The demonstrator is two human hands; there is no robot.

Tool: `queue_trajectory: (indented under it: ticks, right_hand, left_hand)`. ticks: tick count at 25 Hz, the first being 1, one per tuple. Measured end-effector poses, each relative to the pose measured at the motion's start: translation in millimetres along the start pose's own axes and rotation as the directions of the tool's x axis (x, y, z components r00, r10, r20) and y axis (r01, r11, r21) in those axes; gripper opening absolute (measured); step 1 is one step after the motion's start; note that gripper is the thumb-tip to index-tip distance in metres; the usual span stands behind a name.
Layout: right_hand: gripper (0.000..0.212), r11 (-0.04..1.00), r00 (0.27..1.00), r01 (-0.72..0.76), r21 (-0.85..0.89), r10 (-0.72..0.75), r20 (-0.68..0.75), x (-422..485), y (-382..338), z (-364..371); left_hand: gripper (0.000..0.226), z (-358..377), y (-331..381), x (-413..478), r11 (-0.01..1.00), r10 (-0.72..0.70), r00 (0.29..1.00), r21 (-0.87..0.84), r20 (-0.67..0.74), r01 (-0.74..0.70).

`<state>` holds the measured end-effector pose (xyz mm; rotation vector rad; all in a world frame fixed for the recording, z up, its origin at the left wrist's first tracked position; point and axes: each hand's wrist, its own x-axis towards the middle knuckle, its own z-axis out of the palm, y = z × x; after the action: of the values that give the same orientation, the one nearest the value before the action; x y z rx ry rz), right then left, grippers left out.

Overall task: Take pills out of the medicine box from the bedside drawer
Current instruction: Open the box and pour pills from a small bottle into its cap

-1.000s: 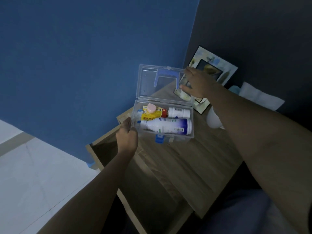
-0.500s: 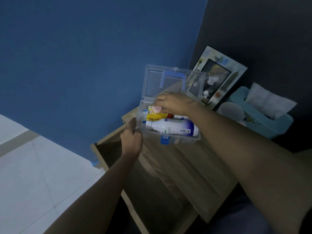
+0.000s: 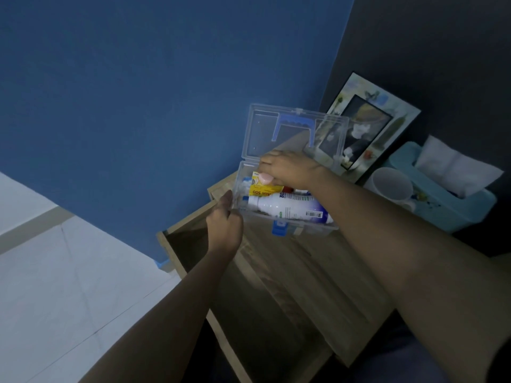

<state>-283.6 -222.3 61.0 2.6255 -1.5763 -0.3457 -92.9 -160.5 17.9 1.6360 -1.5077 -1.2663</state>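
Note:
A clear plastic medicine box (image 3: 304, 230) sits on the wooden bedside table (image 3: 318, 272), its lid (image 3: 262, 134) standing open with a blue handle. Inside lie a white bottle (image 3: 287, 208), a yellow pack (image 3: 262, 189) and a small pink-capped item (image 3: 266, 178). My left hand (image 3: 224, 225) grips the box's left end. My right hand (image 3: 290, 170) reaches into the box from above, fingers curled around the pink-capped item. Whatever lies under that hand is hidden.
The bedside drawer (image 3: 193, 244) is pulled open below the box, dark inside. Behind the box lean a picture frame (image 3: 367, 128), a white mug (image 3: 392, 186) and a teal tissue box (image 3: 442, 194). Blue wall to the left, pale floor below.
My right hand came down from the lid's right edge into the box and settled over the pink-capped item. The left hand kept its hold on the box.

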Motion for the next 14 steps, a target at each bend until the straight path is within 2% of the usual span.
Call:
queue_trajectory:
  ticks: [3,6,8,10,12,14]
  right_hand:
    - [0.033,0.989,0.999,-0.038,0.141,0.039,-0.010,-7.7,0.5,-9.2]
    - [0.033,0.885,0.972,-0.131,0.448,0.203,-0.118,-29.1,-1.0,-17.7]
    - [0.035,0.744,0.913,-0.135,0.655,0.351,-0.210,-53.0,-13.1,-21.7]
    - [0.037,0.626,0.832,-0.080,0.776,0.471,-0.294,-82.7,-34.7,-23.5]
    - [0.041,0.559,0.759,-0.014,0.829,0.545,-0.355,-114.8,-61.7,-24.9]
    - [0.054,0.477,0.721,0.034,0.878,0.597,-0.352,-141.2,-87.1,-26.1]
  left_hand:
    - [0.051,-3.8,4.6,-2.5,1.000,-0.005,1.000,0.001,0.027,0.005]
    - [0.052,-13.9,16.6,-6.1,0.999,0.012,0.999,0.032,0.036,-0.014]
    - [0.048,-24.4,30.4,-11.1,0.993,0.095,0.995,0.070,0.032,-0.097]
    - [0.039,-36.2,50.1,-20.8,0.966,0.207,0.977,0.148,0.059,-0.214]
    - [0.036,-45.0,71.2,-37.6,0.919,0.300,0.938,0.212,0.173,-0.333]
    - [0.035,-50.3,87.6,-58.8,0.883,0.344,0.879,0.205,0.330,-0.423]
